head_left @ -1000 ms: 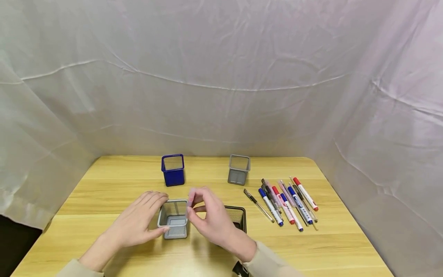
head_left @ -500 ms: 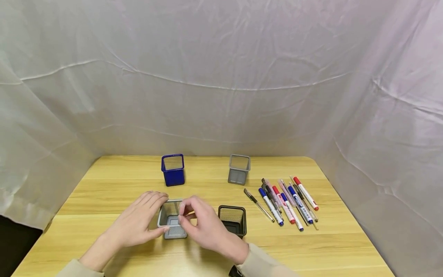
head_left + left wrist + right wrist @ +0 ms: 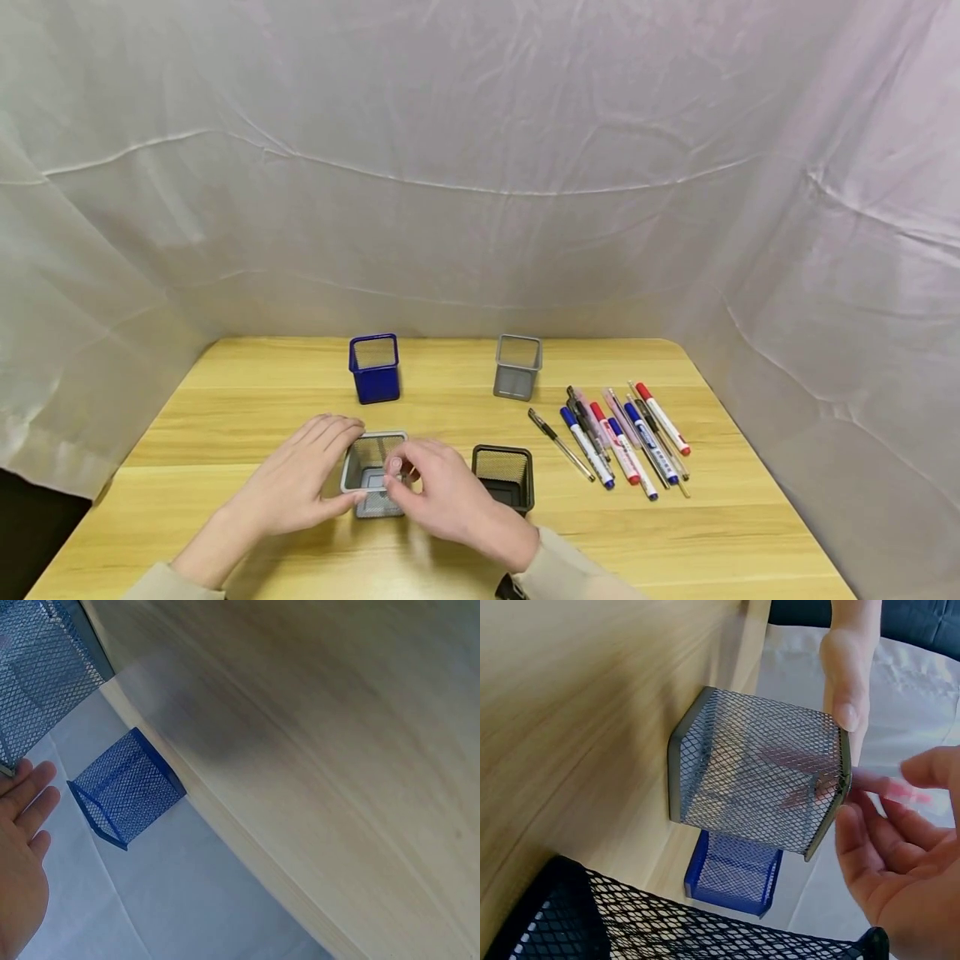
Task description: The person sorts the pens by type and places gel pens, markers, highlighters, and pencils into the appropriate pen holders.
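In the head view, my left hand (image 3: 300, 475) rests against the left side of a grey mesh pen holder (image 3: 379, 502). Its fingers lie fairly straight at the rim in the left wrist view, with the thumb at the near side. Over the holder's right side, my right hand (image 3: 442, 492) pinches the top of a pen with a clear end (image 3: 396, 466). Through the mesh in the right wrist view, a pinkish pen (image 3: 874, 782) reaches into the holder, with the fingers around its upper part. Its lower tip is hard to make out.
Right of the hands stands a black mesh holder (image 3: 504, 479). A blue mesh holder (image 3: 377, 383) and another grey one (image 3: 515, 382) are farther back. Several markers and pens, including a blue-capped marker (image 3: 587, 448), lie at the right. A grey curtain (image 3: 480, 208) encloses the table.
My right hand has moved left and slightly down, bringing the pen over and into the grey holder. The black holder is now uncovered. The left hand has stayed put.
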### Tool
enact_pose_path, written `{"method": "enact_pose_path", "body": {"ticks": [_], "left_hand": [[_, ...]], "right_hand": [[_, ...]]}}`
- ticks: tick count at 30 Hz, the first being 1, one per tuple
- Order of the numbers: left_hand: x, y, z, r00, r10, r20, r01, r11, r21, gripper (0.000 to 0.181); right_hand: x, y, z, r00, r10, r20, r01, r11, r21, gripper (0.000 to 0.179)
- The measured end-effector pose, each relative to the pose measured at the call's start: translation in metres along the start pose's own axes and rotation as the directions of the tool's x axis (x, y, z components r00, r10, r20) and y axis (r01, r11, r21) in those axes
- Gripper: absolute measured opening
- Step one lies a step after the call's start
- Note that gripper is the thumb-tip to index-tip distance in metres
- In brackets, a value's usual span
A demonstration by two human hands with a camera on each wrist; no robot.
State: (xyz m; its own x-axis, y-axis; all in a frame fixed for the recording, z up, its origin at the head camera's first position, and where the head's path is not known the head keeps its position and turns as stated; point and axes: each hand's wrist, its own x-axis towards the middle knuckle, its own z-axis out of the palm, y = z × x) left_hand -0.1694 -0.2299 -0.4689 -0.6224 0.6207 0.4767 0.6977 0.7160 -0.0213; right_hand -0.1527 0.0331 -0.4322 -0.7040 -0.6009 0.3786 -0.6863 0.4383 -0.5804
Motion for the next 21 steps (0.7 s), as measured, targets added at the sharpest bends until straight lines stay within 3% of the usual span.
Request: {"method": "enact_pose_path", "body": {"ticks": [5,14,21], "left_hand": [[-0.0001,0.0009,-0.0012,1.000,-0.009,0.005,0.009,1.000,-0.004,0.083],[-0.0004,0.0013,-0.0002,1.000,-0.013,0.009,0.013,1.000,-0.005,0.084],[-0.0008,0.0002,0.0003,1.000,-0.010,0.008,0.010,1.000,-0.004,0.084]], "right_hand": [[-0.0010,-0.0004,-0.0001,0.999,0.038,0.030,-0.034,0.992,-0.124,0.004],[-0.0023,-0.0007,-0.0003,0.995,0.079,0.065,-0.071,0.990,-0.125,0.018],[-0.0028,-0.0005,0.0000,0.995,0.079,0.068,-0.071,0.990,-0.122,0.019]]}}
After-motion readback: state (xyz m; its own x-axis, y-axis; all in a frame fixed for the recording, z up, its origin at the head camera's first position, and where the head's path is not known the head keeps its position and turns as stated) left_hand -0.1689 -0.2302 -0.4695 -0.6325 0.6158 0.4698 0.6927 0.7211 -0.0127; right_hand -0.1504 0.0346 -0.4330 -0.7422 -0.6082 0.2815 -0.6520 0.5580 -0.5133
